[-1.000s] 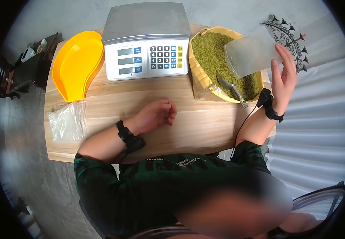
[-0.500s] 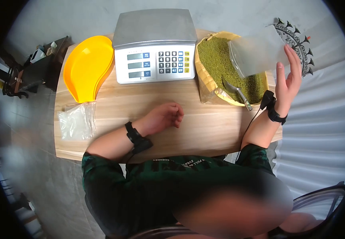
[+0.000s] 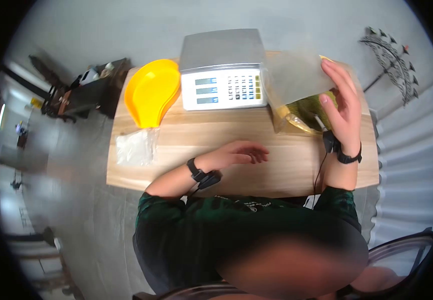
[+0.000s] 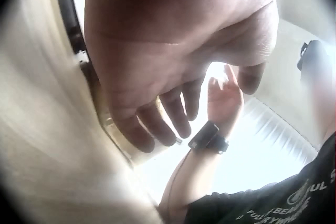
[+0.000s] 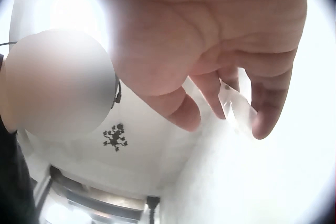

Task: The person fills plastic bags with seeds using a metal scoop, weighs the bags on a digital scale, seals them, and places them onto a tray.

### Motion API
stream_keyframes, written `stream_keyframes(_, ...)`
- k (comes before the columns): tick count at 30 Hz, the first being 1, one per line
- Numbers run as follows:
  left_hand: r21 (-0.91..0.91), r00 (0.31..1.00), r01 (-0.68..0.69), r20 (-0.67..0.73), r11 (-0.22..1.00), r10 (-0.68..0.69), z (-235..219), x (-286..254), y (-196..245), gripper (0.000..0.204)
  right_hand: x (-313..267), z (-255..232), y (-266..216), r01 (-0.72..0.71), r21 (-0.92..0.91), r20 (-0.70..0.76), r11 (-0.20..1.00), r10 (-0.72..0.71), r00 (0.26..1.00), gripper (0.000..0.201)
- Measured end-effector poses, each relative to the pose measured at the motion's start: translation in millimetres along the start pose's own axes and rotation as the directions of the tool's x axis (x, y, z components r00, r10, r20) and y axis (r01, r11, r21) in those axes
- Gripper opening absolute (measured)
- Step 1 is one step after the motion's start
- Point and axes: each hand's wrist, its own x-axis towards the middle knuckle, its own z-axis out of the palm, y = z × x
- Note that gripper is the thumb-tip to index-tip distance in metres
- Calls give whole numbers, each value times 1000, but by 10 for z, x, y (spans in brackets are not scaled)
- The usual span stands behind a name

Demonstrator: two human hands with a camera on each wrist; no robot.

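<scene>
A clear plastic bag [image 3: 296, 75] hangs from the fingers of my right hand [image 3: 345, 107], raised over the right side of the table. In the right wrist view, part of the bag [image 5: 239, 109] is pinched between the fingers. The bag overlaps a paper sack [image 3: 289, 124] of small green beans [image 3: 307, 107] and hides much of it. A metal scoop [image 3: 320, 121] sticks out of the beans near the right wrist. My left hand [image 3: 236, 154] hovers over the front middle of the table, fingers loosely extended and holding nothing.
A digital scale [image 3: 224, 90] stands at the back of the wooden table [image 3: 226, 127]. Left of it lies a yellow scoop-shaped tray [image 3: 151, 92], with a stack of clear plastic bags [image 3: 136, 147] in front. A cable [image 3: 320, 167] runs down from the right wrist.
The head view has swung, so the table appears farther right. My right hand has carried the bag leftward, nearer the scale. The left hand's curled fingers have straightened somewhat.
</scene>
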Motion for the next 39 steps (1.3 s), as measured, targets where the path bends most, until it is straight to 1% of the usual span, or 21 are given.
stream_keyframes(2, 126, 985, -160, 86, 979, 150, 173, -44, 118, 64, -97, 200, -80, -36, 253, 64, 967, 21, 998, 55)
stream_keyframes(4, 113, 970, -238, -28, 965, 243, 322, -99, 154, 68, -190, 443, -180, -136, 527, 111, 839, 92, 990, 63)
stream_keyframes(6, 111, 930, -327, -135, 938, 340, 394, -170, 139, 72, -311, 713, -209, -129, 596, 194, 793, 14, 981, 69)
stream_keyframes(10, -148, 733, -605, -489, 783, 474, 397, -403, 207, 61, -529, 1109, -261, -193, 580, 384, 791, -56, 922, 69)
stream_keyframes(12, -246, 592, -703, -723, 668, 357, 404, -610, 348, 52, -622, 1288, -221, -217, 582, 469, 784, -105, 877, 69)
stream_keyframes(14, -180, 503, -718, -802, 672, 323, 364, -795, 350, 51, -714, 1492, -137, -394, 588, 650, 706, -123, 750, 70)
stream_keyframes(17, -53, 296, -760, -916, 648, 271, 242, -1083, 254, 49, -834, 1679, -10, -479, 584, 739, 655, -184, 648, 60)
stream_keyframes(18, -44, 284, -761, -920, 647, 271, 231, -1209, 299, 49, -865, 1728, 44, -555, 563, 790, 613, -202, 579, 55)
stream_keyframes(20, 331, 23, -636, -895, 697, 446, 203, -1508, 434, 49, -931, 1843, 241, -657, 499, 849, 565, -168, 500, 49)
stream_keyframes(21, 535, -98, -420, -830, 733, 550, 148, -1679, 474, 51, -937, 1878, 307, -747, 421, 899, 515, -129, 418, 43)
stream_keyframes(22, 683, -181, -162, -730, 712, 659, 82, -1867, 507, 53, -931, 1891, 325, -745, 424, 899, 514, -142, 414, 43)
stream_keyframes(23, 686, -190, -154, -727, 711, 660, 9, -2093, 548, 53, -931, 1898, 333, -773, 416, 904, 479, -128, 407, 39)
stream_keyframes(24, 809, -117, 277, -508, 519, 853, -67, -2333, 589, 49, -931, 1905, 339, -798, 407, 909, 444, -114, 400, 34)
stream_keyframes(25, 754, 72, 630, -298, 188, 952, -95, -2507, 629, 47, -925, 1906, 346, -798, 409, 909, 443, -123, 398, 34)
stream_keyframes(26, 749, 69, 636, -297, 187, 952, -108, -2624, 632, 47, -918, 1903, 354, -812, 406, 912, 420, -122, 393, 33)
stream_keyframes(28, 555, 316, 831, -399, -47, 861, -118, -2775, 656, 52, -902, 1910, 384, -824, 404, 913, 397, -123, 389, 32)
stream_keyframes(30, 510, 369, 855, -475, -92, 799, -288, -2915, 471, 54, -895, 1921, 415, -890, 344, 938, 300, -72, 338, 33)
stream_keyframes(33, 583, 498, 812, -711, 20, 496, -540, -3105, 95, 56, -886, 1911, 431, -918, 316, 948, 241, -42, 315, 30)
stream_keyframes(36, 628, 558, 767, -756, 136, 341, -590, -3099, 2, 66, -888, 1944, 519, -936, 309, 951, 170, -68, 302, 29)
stream_keyframes(37, 616, 576, 786, -763, 60, 294, -589, -3088, 16, 73, -893, 1963, 559, -935, 312, 950, 168, -65, 305, 29)
stream_keyframes(39, 646, 603, 756, -751, 106, 270, -603, -3103, 134, 71, -896, 1981, 625, -951, 305, 949, 50, -106, 298, 28)
